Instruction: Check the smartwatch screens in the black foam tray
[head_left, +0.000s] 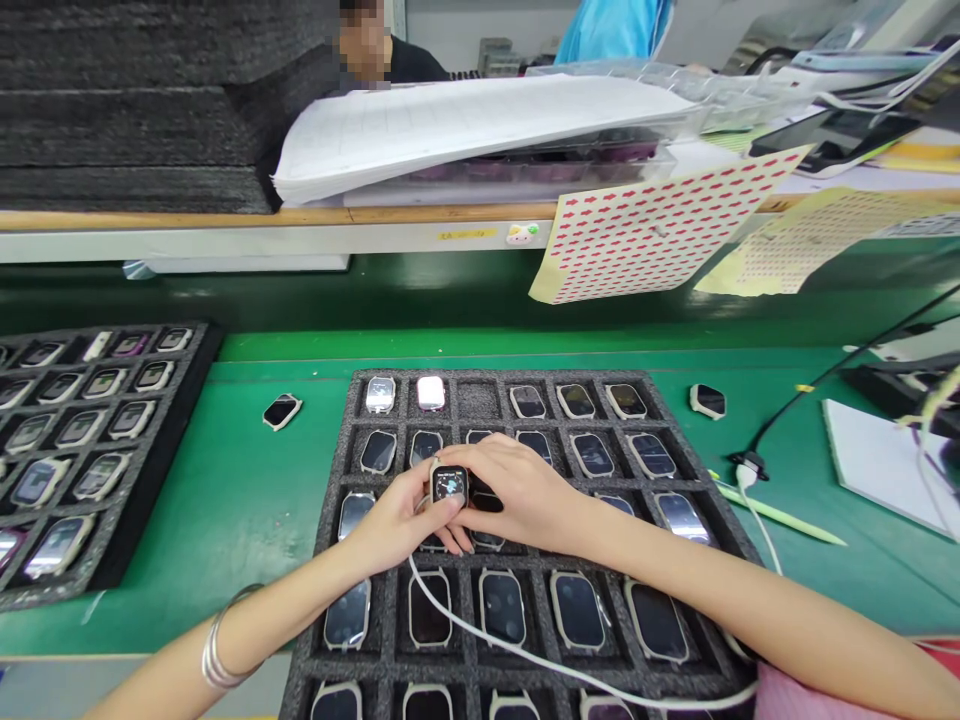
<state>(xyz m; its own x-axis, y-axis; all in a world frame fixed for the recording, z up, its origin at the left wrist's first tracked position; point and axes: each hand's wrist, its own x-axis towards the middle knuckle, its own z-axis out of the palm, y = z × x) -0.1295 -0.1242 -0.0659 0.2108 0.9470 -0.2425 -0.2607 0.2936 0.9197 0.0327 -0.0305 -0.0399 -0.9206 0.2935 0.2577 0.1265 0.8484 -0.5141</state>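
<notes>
Two hands meet, left hand [405, 512] and right hand [525, 490] pinching one lit watch [450, 482] above the foam tray [478, 402], face up, presumably for reading, while neighbouring watches [580, 608] sit in separate cells, likely against scratches, the white cable's [495, 642] upper end vanishing beneath and the nearest row cropped.

Head view of a green tabletop [225, 480]. The left hand [405, 512] and right hand [517, 490] hold a lit smartwatch [451, 484] over a dark foam tray [389, 620], which covers the middle of the near edge. A white cable [517, 652] crosses this tray below the hands. Toward the far edge, a left loose watch [282, 411] and a right loose watch [708, 401] flank the tray. Farther left, a second tray [180, 410] carries more watches.
</notes>
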